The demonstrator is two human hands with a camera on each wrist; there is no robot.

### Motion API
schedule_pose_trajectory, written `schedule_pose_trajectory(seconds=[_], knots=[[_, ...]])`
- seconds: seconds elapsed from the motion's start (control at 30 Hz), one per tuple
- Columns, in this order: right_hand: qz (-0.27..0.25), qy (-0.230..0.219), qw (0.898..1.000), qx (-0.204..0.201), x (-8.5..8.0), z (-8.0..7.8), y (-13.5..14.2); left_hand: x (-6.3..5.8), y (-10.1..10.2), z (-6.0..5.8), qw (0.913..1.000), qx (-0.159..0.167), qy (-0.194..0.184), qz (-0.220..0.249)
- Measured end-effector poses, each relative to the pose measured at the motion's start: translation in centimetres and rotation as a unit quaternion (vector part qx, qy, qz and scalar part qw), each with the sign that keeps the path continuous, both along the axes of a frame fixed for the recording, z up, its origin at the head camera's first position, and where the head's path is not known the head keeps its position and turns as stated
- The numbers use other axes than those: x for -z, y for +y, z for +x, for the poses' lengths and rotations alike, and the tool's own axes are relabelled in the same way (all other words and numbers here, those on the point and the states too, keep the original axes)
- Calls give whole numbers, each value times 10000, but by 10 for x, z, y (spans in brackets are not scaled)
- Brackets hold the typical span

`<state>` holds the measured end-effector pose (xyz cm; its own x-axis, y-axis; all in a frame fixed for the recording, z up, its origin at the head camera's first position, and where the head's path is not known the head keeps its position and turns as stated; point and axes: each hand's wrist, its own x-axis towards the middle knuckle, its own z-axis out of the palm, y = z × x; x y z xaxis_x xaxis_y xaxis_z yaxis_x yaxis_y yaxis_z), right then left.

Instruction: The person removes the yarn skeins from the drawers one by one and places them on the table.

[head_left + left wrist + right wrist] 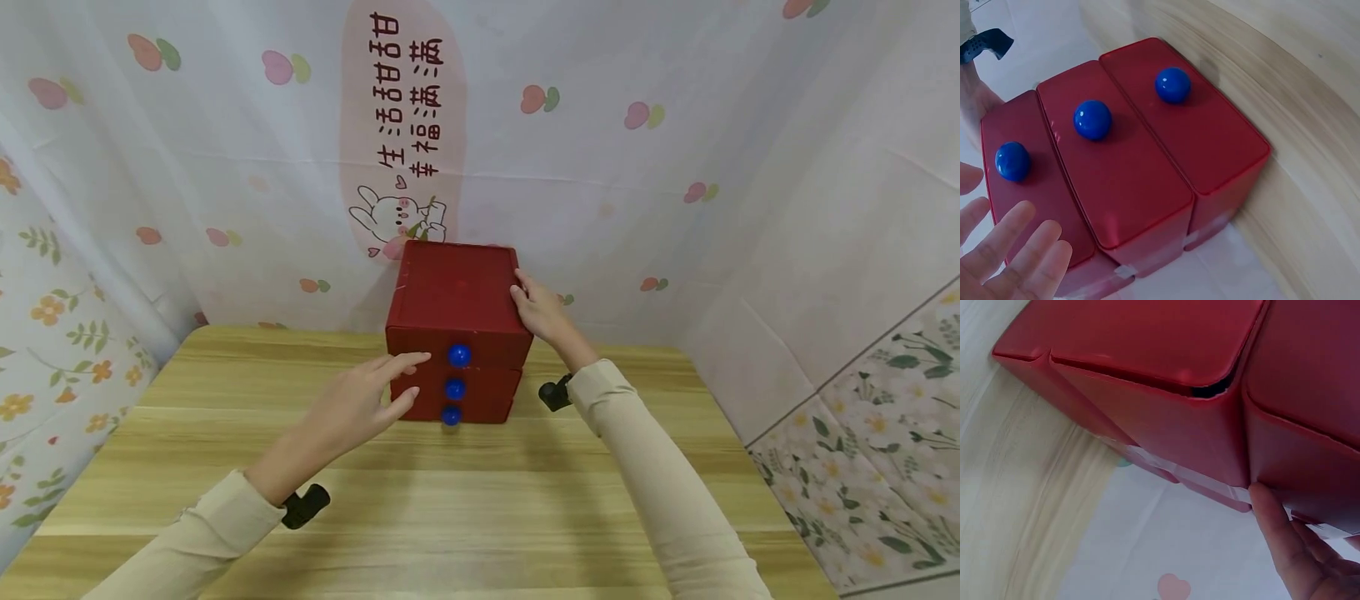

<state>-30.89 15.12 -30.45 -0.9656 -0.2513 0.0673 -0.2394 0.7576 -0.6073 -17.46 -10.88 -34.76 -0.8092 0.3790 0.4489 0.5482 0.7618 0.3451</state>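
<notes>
A red chest of three drawers [461, 287] stands on the wooden table, its front towards me. Each drawer front carries a round blue knob; the top knob [460, 356] is the largest in the head view. My left hand [360, 396] hovers before the left part of the front, fingers extended and thumb apart, holding nothing. In the left wrist view its fingers overlap the top drawer's front [1038, 212]. My right hand [543, 312] rests against the chest's right side near the top edge. The right wrist view shows its fingertips touching the red side wall [1304, 481], beside clear tape.
Behind the chest hangs a white curtain [600, 208] with fruit prints and a rabbit drawing. Floral covering [877, 417] lines the right side. The wooden table [457, 517] extends in front of the chest. Each wrist wears a black strap device [306, 506].
</notes>
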Motion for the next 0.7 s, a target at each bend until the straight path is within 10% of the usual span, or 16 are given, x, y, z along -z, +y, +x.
schedule_pose_trajectory(seconds=[0.7], knots=[[209,-112,9996,148,0,0,-2,5,25,-22,9933,240,-847,743]])
